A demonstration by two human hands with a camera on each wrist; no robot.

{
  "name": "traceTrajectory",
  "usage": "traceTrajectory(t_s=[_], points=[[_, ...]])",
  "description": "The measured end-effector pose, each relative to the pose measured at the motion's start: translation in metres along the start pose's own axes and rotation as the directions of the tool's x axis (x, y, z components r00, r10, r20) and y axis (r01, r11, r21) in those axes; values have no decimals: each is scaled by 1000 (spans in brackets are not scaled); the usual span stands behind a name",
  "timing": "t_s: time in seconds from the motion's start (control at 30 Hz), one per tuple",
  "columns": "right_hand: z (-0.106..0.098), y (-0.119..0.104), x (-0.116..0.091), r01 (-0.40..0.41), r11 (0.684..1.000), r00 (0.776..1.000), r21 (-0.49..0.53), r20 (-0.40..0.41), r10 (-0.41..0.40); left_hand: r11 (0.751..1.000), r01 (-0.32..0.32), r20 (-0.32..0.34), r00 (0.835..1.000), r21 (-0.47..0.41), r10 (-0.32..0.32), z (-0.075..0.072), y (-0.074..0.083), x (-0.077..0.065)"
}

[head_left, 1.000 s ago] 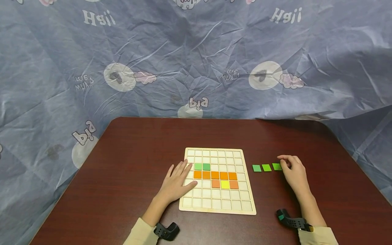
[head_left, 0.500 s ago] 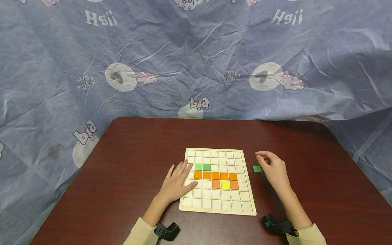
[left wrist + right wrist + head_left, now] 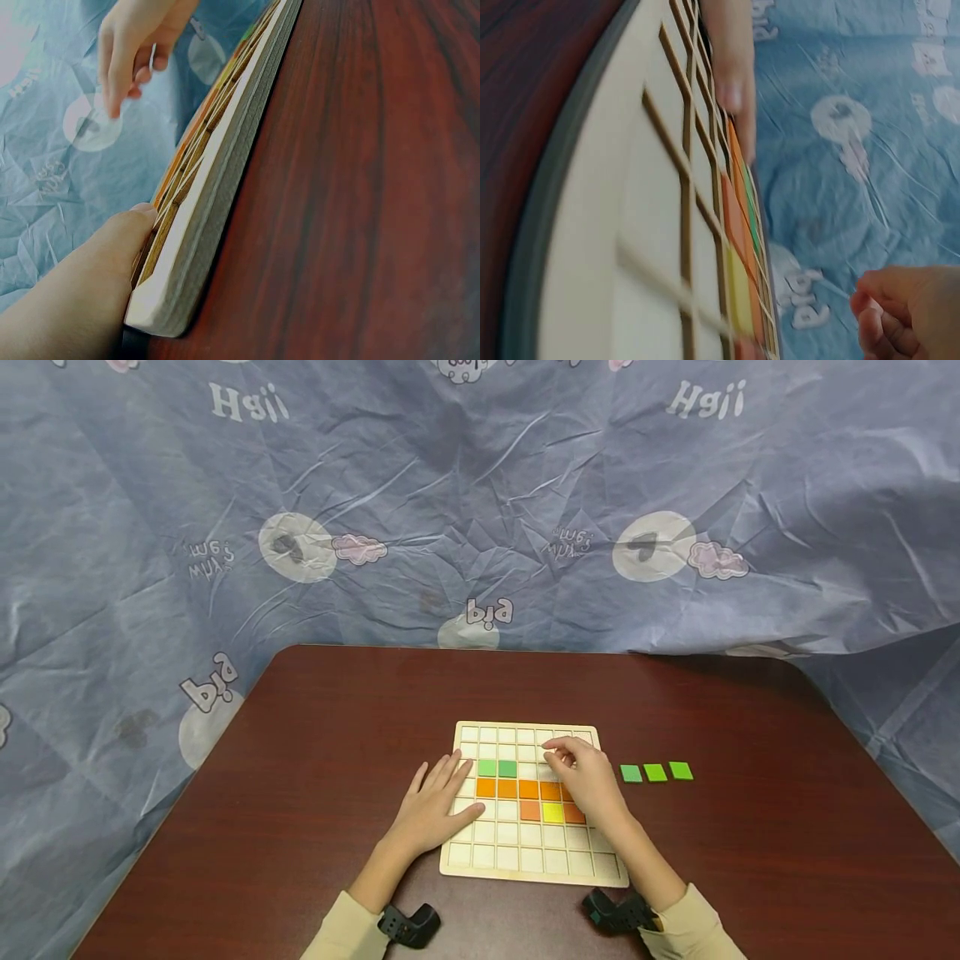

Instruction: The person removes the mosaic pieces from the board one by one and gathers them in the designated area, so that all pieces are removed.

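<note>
The grid board [image 3: 534, 868] lies on the table [image 3: 300, 735]. Three loose tiles [image 3: 656, 772] sit in a row just right of the grid board.

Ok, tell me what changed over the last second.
The right hand moved left from the loose green tiles to above the grid board, fingers curled; whether it carries a tile cannot be seen. Three green tiles remain on the table. The left hand stayed flat on the board's left edge.
</note>
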State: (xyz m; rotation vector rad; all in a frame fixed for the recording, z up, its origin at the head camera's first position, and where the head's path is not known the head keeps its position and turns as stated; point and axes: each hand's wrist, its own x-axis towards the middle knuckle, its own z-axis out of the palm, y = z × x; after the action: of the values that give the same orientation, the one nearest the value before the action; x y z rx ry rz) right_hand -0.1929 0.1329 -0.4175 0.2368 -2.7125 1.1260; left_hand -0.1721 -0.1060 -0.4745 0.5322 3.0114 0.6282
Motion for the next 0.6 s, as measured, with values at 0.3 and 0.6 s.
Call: traceTrajectory(t_s=[0.3,0.6], points=[[43,-5,4,-47,994,999,103,-1,48,1000,9,7,1000,2,-9,1,2,0],[62,-1,2,-49,994,998,102,50,44,1000,4,-6,1000,14,-4,1,0,0]])
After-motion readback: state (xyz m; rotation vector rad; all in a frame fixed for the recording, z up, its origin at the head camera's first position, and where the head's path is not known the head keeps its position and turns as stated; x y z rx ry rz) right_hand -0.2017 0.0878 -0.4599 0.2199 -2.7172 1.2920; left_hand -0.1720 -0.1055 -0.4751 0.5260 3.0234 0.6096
